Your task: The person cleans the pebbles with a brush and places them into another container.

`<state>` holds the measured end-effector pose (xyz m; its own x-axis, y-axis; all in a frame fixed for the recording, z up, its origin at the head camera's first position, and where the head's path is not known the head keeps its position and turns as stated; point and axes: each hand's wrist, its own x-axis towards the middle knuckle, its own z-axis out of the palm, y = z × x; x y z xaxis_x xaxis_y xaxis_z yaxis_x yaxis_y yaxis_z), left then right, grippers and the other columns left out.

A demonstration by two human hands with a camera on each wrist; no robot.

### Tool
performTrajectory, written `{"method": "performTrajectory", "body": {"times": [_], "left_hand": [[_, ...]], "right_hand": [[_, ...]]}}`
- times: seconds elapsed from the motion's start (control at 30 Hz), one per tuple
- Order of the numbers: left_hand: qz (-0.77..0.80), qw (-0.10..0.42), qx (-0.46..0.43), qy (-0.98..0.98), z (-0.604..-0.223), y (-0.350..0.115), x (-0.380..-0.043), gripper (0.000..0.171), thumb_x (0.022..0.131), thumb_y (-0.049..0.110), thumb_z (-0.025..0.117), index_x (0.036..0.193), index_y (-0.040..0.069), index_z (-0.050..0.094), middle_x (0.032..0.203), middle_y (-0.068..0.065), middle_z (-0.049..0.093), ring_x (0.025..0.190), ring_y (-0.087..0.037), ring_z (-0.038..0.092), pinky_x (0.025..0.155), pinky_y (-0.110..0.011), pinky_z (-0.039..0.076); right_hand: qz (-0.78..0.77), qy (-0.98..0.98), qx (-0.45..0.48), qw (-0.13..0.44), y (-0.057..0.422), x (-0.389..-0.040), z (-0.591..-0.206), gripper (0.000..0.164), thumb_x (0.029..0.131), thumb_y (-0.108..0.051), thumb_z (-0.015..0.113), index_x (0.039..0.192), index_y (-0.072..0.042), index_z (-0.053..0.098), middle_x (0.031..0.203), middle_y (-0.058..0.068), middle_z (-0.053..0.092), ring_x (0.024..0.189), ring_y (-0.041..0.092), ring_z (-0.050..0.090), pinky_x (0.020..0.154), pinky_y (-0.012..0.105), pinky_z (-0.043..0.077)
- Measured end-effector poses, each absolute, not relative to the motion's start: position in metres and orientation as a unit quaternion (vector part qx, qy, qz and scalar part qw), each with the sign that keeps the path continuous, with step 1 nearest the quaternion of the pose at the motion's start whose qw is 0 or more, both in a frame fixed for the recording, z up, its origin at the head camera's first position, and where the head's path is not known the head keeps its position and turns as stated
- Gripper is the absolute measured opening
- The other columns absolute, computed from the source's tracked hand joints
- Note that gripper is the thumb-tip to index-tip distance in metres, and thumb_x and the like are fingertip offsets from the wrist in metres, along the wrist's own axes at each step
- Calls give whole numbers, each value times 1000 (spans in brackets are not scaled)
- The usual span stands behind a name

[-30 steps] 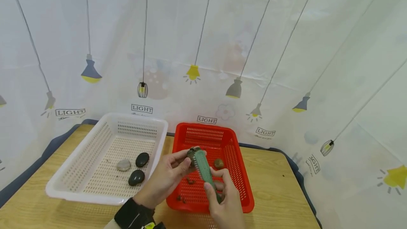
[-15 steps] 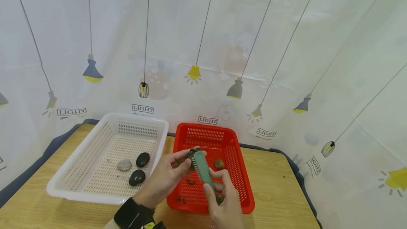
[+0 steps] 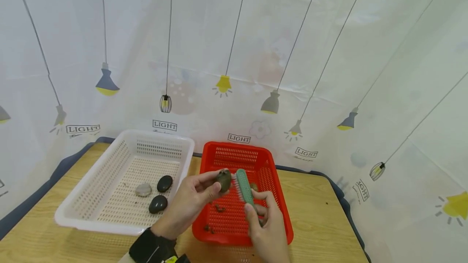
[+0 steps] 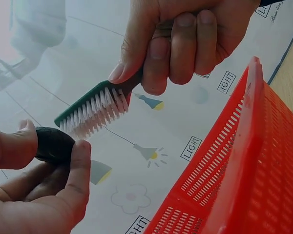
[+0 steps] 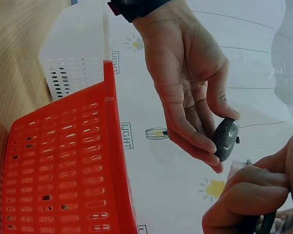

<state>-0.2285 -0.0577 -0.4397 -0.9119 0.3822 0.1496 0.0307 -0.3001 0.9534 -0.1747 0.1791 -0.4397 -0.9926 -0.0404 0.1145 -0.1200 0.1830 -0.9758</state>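
Between thumb and fingers, my left hand [image 3: 195, 194] pinches a dark, dirt-marked stone [image 3: 224, 180] over the red basket [image 3: 204, 157]. My right hand [image 3: 268, 218] grips a green scrub brush [image 3: 244, 186] by its handle, fingers curled round it. The white bristles face the stone, and their tips come right up near its surface in the left wrist view, where the stone [image 4: 55, 145] looks almost black. In the right wrist view, dark patches show on the stone [image 5: 226, 139], while the brush is mostly hidden behind the right hand [image 5: 254, 190].
A white basket [image 3: 63, 210] stands to the left, holding a pale stone [image 3: 143, 190] and two black stones [image 3: 165, 183]. Inside the red basket lie a brown stone [image 3: 254, 186], partly covered by the brush, and dirt clumps [image 3: 219, 208]. A printed curtain hangs behind the wooden table [image 3: 318, 210].
The brush has moved right, off the front of the stone, uncovering it and now partly covering the brown stone. My left hand stays nearly in place with the stone.
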Motion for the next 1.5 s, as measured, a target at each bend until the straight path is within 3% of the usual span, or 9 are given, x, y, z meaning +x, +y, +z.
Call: {"method": "performTrajectory", "body": {"times": [0.3, 0.57, 0.73, 0.87, 1.03, 1.13, 1.27, 1.5], "left_hand": [[797, 133, 142, 572, -438, -59, -230, 67, 118, 23, 73, 172, -7, 48, 161, -28, 68, 125, -18, 82, 116, -33, 66], [816, 163, 155, 533, -436, -59, -230, 63, 119, 23, 70, 168, -10, 49, 154, -9, 69, 129, -15, 77, 117, -29, 64], [822, 181, 155, 517, -436, -60, -231, 48, 120, 23, 69, 160, -2, 58, 145, -1, 73, 129, -14, 73, 116, -27, 64], [823, 190, 149, 515, -436, -60, -232, 42, 119, 22, 70, 155, 2, 61, 140, -2, 75, 128, -14, 73, 116, -26, 64], [816, 183, 126, 534, -436, -61, -231, 66, 114, 24, 79, 167, -4, 50, 144, -8, 73, 125, -15, 76, 115, -26, 64], [801, 167, 105, 566, -437, -61, -231, 75, 110, 26, 85, 171, -2, 49, 150, -17, 72, 125, -19, 79, 114, -30, 66], [785, 150, 89, 595, -439, -61, -231, 72, 108, 22, 88, 168, 3, 54, 153, -23, 72, 126, -26, 82, 113, -37, 67], [772, 146, 102, 610, -438, -63, -232, 69, 109, 15, 86, 168, 0, 54, 147, -21, 78, 121, -24, 84, 113, -41, 69]], "right_hand": [[657, -752, 35, 32, 183, -173, -441, 37, 119, -15, 68, 152, -2, 56, 72, -2, 54, 47, 5, 43, 46, 17, 39], [662, -747, 44, 37, 183, -173, -439, 37, 119, -12, 68, 152, -1, 55, 73, -1, 54, 47, 5, 43, 46, 16, 39], [662, -747, 49, 43, 182, -172, -438, 37, 119, -14, 68, 152, -1, 56, 73, 0, 54, 47, 5, 44, 46, 16, 40], [664, -745, 54, 44, 181, -171, -437, 38, 119, -15, 68, 152, 0, 56, 73, -1, 54, 48, 5, 44, 46, 16, 40], [667, -741, 57, 44, 181, -170, -437, 38, 119, -15, 68, 151, 0, 56, 73, -1, 54, 48, 4, 44, 46, 16, 40], [670, -739, 55, 43, 181, -170, -438, 38, 119, -15, 69, 151, -1, 56, 73, -2, 54, 47, 4, 44, 45, 16, 40], [673, -736, 54, 37, 180, -170, -438, 39, 119, -17, 69, 151, -1, 55, 74, -2, 55, 48, 4, 44, 46, 16, 39], [668, -741, 68, 12, 179, -172, -438, 40, 119, -17, 69, 152, -1, 55, 74, -1, 56, 49, 5, 44, 48, 17, 40]]}}
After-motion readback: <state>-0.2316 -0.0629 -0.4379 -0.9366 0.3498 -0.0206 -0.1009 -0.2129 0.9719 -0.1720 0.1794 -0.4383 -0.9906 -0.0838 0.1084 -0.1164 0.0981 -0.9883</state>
